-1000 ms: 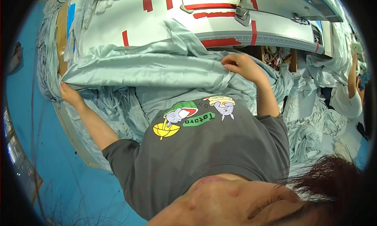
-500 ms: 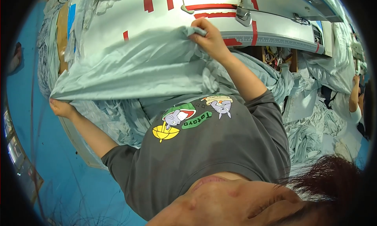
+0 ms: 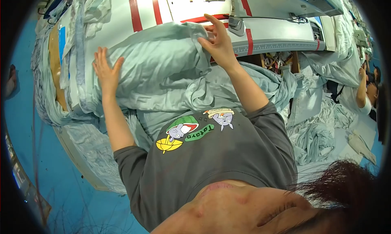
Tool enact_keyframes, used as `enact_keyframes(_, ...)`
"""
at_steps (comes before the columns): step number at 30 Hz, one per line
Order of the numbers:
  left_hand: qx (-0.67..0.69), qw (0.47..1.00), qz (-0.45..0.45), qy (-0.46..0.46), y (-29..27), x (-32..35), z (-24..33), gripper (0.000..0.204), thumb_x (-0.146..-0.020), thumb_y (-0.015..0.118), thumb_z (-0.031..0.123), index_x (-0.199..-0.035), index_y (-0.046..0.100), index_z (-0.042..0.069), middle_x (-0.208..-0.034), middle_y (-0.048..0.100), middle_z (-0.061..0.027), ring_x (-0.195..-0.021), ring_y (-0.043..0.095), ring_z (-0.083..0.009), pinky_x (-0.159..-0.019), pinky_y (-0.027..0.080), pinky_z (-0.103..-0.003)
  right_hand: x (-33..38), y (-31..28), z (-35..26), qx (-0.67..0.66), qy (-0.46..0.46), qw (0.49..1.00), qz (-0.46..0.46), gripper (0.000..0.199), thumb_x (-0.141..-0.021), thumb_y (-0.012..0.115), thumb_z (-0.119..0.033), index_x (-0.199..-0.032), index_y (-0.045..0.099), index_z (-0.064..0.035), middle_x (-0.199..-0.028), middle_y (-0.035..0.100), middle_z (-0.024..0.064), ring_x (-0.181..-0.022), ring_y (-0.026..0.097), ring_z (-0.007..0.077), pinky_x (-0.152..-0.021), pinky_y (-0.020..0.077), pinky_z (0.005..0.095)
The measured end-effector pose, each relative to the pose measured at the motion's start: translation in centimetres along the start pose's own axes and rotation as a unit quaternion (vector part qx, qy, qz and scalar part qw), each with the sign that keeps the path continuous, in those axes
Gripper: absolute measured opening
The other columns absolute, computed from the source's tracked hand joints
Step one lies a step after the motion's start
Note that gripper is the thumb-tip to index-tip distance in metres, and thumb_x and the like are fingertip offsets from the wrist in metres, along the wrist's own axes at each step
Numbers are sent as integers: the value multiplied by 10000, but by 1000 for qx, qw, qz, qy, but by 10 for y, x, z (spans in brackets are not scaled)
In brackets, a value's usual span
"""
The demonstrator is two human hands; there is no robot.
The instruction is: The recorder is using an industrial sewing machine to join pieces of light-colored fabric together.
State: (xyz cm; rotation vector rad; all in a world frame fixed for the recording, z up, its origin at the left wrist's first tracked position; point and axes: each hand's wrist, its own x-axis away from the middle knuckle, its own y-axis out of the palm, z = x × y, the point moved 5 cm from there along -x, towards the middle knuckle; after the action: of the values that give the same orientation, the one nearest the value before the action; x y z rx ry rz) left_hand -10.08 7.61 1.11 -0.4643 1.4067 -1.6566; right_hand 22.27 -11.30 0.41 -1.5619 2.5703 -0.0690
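A pale green cloth point(image 3: 159, 59) lies over the near edge of the white work table, its folds hanging down toward my shirt. My left hand point(image 3: 106, 73) rests at the cloth's left part, open, with its fingers spread. At the cloth's upper right end is my right hand point(image 3: 218, 44), also open, thumb and fingers apart beside the fabric edge. Just past my right hand sits a sewing machine's metal plate point(image 3: 236, 26) with a presser area that is only partly visible.
A ruler strip point(image 3: 271, 47) follows the table's front edge, and red tape strips point(image 3: 135, 14) mark its top. More cloth hangs at the left edge and heaps up point(image 3: 315, 136) at the right. An open drawer point(image 3: 279, 63) holds small items. Another person point(image 3: 362, 91) works at far right.
My left hand has let go of the cloth's left corner and moved right and up onto the table. The stretched cloth has come down, and my right hand's fingers have opened.
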Motion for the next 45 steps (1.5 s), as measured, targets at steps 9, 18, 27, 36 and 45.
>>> enact_keyframes(9,27,999,14,-26,-3,-2,-9,764,-840,609,525,-1409,343,89,-1469,346,-132,-1417,191,-325,-1149,67,-510,19,17,-68,329,-149,931,52,439,-723,768,-156,-1093,556,-49,-930,586,57,-864,584,199,-663,472,317)
enact_keyframes(18,163,966,172,-106,-25,-5,-60,101,-888,611,94,-966,658,50,-910,605,-43,-757,548,-135,-693,454,-267,-8,-6,-16,90,123,988,-35,162,-908,617,-142,-1011,641,-19,-802,630,0,-708,513,44,-653,426,199)
enact_keyframes(27,173,974,115,92,-29,-42,71,411,-863,629,123,-1249,514,38,-1231,559,-141,-1140,529,-307,-1019,361,-403,-6,6,-21,216,24,974,-57,104,-865,611,-112,-925,617,-27,-625,584,20,-488,496,87,-483,407,252)
enact_keyframes(36,291,954,-21,65,33,-47,176,227,-742,760,132,-813,580,15,-712,579,-76,-651,573,-241,-620,448,-359,-5,9,-44,299,-11,952,-66,139,-814,651,-139,-917,614,-53,-649,589,41,-560,581,166,-528,446,281)
enact_keyframes(45,437,890,-117,-64,16,-32,183,153,-839,699,132,-863,636,-5,-651,564,-6,-578,457,-58,-527,371,-230,-12,28,-59,269,-183,945,-41,141,-794,673,-65,-913,598,-59,-797,624,63,-727,623,242,-608,488,339)
